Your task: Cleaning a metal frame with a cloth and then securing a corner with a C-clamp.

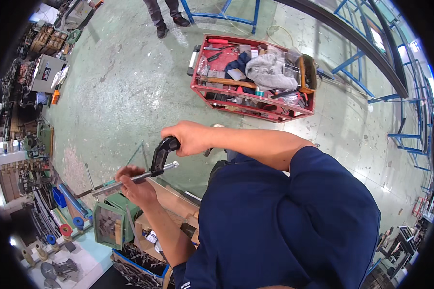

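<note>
- Right hand (192, 137): closed around the upper end of a black, curved metal C-clamp (162, 156), held above the floor in front of the body.
- Left hand (137, 189): curled about the clamp's long silver threaded screw (142, 177); fingers blurred, so how firmly they grip cannot be told.
- Screw: slanting, passing through the lower end of the black frame, its bright tip beyond.
- Green metal bin (126, 216): below the left hand, holding small blocks.
- Blue-rimmed crate (140, 266): beside the left forearm, filled with dark metal pieces.
- Red metal tool trolley (222, 60): beyond the right arm, carrying a crumpled grey cloth (272, 70) and a long wooden handle (226, 82).
- Dark-trousered legs (156, 12) of another person: standing at the far edge.
</note>
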`<action>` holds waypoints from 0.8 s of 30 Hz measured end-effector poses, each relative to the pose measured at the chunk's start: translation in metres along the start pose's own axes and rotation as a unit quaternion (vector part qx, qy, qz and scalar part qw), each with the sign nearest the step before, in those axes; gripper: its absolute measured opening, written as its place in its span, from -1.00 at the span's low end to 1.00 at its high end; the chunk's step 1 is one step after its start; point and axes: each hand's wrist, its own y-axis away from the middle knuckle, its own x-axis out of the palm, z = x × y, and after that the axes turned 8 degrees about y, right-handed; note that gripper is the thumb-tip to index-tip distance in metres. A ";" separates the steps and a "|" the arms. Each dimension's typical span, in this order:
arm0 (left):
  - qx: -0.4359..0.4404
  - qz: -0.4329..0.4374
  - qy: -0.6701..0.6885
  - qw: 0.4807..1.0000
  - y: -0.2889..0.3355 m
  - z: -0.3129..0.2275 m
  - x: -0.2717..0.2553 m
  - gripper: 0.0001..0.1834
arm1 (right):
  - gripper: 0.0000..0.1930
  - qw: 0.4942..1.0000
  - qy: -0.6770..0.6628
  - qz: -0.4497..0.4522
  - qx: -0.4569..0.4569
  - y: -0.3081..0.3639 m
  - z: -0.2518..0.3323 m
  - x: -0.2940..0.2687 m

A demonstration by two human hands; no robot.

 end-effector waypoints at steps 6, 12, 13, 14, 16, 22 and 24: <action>-0.138 -0.009 -0.007 0.990 -0.071 0.023 0.017 -0.55 | -0.41 0.977 -0.152 0.136 0.055 -0.051 -0.088 -0.018; -0.205 0.024 -0.235 0.950 -0.094 0.085 -0.019 -0.57 | -0.48 0.828 0.288 -0.125 0.465 -0.039 -0.240 -0.124; -0.212 0.035 -0.270 0.938 -0.094 0.096 -0.032 -0.57 | -0.50 0.764 0.366 -0.174 0.503 -0.028 -0.265 -0.128; -0.219 0.041 -0.274 0.935 -0.095 0.103 -0.045 -0.57 | -0.49 0.743 0.365 -0.157 0.539 -0.017 -0.293 -0.132; -0.246 0.002 -0.318 0.916 -0.101 0.113 -0.073 -0.58 | -0.52 0.721 0.354 -0.124 0.583 -0.002 -0.320 -0.140; -0.299 -0.044 -0.402 0.864 -0.088 0.114 -0.149 -0.56 | -0.41 0.724 0.363 -0.083 0.581 0.002 -0.314 -0.139; -0.330 -0.060 -0.429 0.839 -0.079 0.111 -0.157 -0.55 | -0.46 0.734 0.409 -0.100 0.533 -0.009 -0.292 -0.142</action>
